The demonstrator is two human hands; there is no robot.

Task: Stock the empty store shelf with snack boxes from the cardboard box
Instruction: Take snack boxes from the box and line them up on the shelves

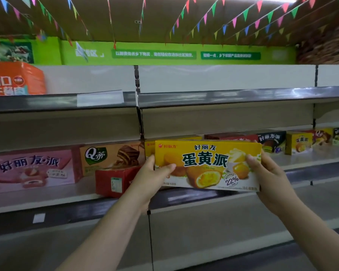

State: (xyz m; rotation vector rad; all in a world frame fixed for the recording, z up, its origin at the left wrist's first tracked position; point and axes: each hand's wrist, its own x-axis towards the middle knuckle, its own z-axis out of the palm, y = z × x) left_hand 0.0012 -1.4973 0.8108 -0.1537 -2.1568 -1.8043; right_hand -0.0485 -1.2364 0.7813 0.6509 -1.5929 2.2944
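Store shelving (223, 169) fills the view; left hand (151, 178) and right hand (268, 173) each have a grip on one end of a yellow egg-yolk pie box (207, 165), held before the middle shelf. It should slide in level, face outward. Bare shelf lies right of it; the red box (115, 180) crowds the left.

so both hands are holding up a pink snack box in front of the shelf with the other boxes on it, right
Not quite: the box is yellow, not pink. The head view shows the left hand and the right hand gripping the ends of a yellow snack box in front of the shelf. The pink box stands on that shelf, off to the left, untouched.
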